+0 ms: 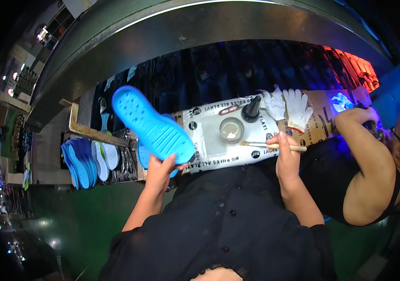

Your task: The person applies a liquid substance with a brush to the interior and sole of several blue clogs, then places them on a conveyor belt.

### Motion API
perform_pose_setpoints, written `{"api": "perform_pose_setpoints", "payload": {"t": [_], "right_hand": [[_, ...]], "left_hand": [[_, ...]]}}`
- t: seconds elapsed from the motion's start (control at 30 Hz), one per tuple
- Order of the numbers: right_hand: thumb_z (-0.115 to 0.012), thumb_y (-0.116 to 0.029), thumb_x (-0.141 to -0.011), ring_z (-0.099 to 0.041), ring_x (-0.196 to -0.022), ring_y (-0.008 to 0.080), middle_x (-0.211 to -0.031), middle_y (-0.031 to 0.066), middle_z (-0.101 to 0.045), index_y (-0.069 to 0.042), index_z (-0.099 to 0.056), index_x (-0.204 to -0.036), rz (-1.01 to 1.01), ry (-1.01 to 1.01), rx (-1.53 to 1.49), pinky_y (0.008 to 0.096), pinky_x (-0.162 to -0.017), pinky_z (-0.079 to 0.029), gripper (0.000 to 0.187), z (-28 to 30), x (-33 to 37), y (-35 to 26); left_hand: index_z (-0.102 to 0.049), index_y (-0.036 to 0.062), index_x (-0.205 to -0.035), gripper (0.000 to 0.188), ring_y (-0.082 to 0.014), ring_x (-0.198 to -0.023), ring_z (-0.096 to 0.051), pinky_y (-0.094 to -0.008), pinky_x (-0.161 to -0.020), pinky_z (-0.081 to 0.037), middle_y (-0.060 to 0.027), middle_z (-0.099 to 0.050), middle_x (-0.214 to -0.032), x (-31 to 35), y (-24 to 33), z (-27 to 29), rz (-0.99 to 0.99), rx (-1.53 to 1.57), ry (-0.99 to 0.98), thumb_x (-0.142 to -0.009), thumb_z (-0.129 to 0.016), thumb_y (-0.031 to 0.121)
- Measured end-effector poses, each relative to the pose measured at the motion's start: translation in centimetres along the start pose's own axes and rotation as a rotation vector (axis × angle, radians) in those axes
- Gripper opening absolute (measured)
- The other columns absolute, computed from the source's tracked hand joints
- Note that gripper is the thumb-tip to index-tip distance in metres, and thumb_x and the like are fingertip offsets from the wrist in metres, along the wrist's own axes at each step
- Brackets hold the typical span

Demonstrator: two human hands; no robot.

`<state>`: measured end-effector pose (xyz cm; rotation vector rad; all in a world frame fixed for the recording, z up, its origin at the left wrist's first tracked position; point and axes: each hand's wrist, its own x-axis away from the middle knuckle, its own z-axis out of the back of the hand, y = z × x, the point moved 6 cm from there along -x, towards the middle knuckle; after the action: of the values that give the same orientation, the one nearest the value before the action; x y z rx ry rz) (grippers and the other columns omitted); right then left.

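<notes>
My left hand (162, 169) grips the heel end of a blue shoe sole (151, 126), its thumb on the face. The sole is tilted up, showing cross grooves and small round hollows. In my right hand (285, 152) is a paintbrush (298, 148) with a pale wooden handle, bristles pointing left. A clear round dish (242, 129) with a pale substance inside sits just beyond the bristle tip, on a white printed sheet (200, 157). Behind the dish stands a black bottle with a pointed nozzle (252, 110). Another blue sole (142, 155) lies partly hidden behind the held one.
White work gloves (298, 110) lie on cardboard (319, 131) at the right. A small red tool (229, 110) is near the bottle. Several blue and white soles (83, 161) stand at the left. A co-worker (363, 159) sits close on my right. A metal beam (209, 28) spans the far side.
</notes>
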<state>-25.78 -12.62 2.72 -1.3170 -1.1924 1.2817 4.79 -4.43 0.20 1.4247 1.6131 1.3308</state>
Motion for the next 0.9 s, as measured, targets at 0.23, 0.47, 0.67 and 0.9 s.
{"api": "perform_pose_setpoints", "payload": {"t": [0.23, 0.47, 0.67, 0.9], "right_hand": [[-0.049, -0.014, -0.087, -0.055, -0.064, 0.0181, -0.061, 0.0045, -0.061, -0.004, -0.065, -0.067, 0.383, -0.308, 0.229, 0.0369, -0.087, -0.037, 0.027, -5.3, -0.2, -5.7], [-0.05, -0.014, -0.084, -0.052, -0.062, 0.0168, -0.06, 0.0023, -0.058, -0.005, -0.063, -0.065, 0.592, -0.342, 0.351, 0.0384, -0.088, -0.036, 0.025, -6.6, 0.7, -6.0], [-0.056, -0.012, -0.08, -0.051, -0.06, 0.0197, -0.06, 0.003, -0.057, -0.007, -0.063, -0.064, 0.671, -0.344, 0.445, 0.0366, -0.081, -0.037, 0.018, -6.6, 0.7, -5.7], [-0.06, -0.013, -0.078, -0.051, -0.059, 0.0207, -0.059, 0.0024, -0.056, -0.009, -0.063, -0.063, 0.629, -0.281, 0.405, 0.0363, -0.078, -0.037, 0.016, -5.7, 0.6, -5.7]], "left_hand": [[-0.034, -0.0039, -0.118, 0.044, -0.0218, -0.079, -0.062, -0.0302, -0.064, -0.055, -0.0168, -0.056, -0.099, -1.0, 0.2, -3.7, -0.165, -0.144, 0.029, -0.081, -0.057, 0.002], [-0.048, -0.0058, -0.109, 0.036, -0.0176, -0.09, -0.059, -0.0295, -0.079, -0.046, -0.0132, -0.06, -0.1, -1.0, 0.2, -5.1, -0.249, -0.344, 0.022, -0.077, -0.061, 0.004], [-0.049, -0.0061, -0.108, 0.036, -0.0179, -0.09, -0.059, -0.0293, -0.079, -0.046, -0.0137, -0.06, -0.099, -0.8, 0.3, -5.6, -0.242, -0.38, 0.006, -0.076, -0.062, 0.003], [-0.045, -0.005, -0.111, 0.036, -0.017, -0.078, -0.061, -0.029, -0.072, -0.049, -0.0138, -0.06, -0.096, -0.6, 0.5, -5.9, -0.341, -0.502, -0.051, -0.079, -0.059, 0.001]]}}
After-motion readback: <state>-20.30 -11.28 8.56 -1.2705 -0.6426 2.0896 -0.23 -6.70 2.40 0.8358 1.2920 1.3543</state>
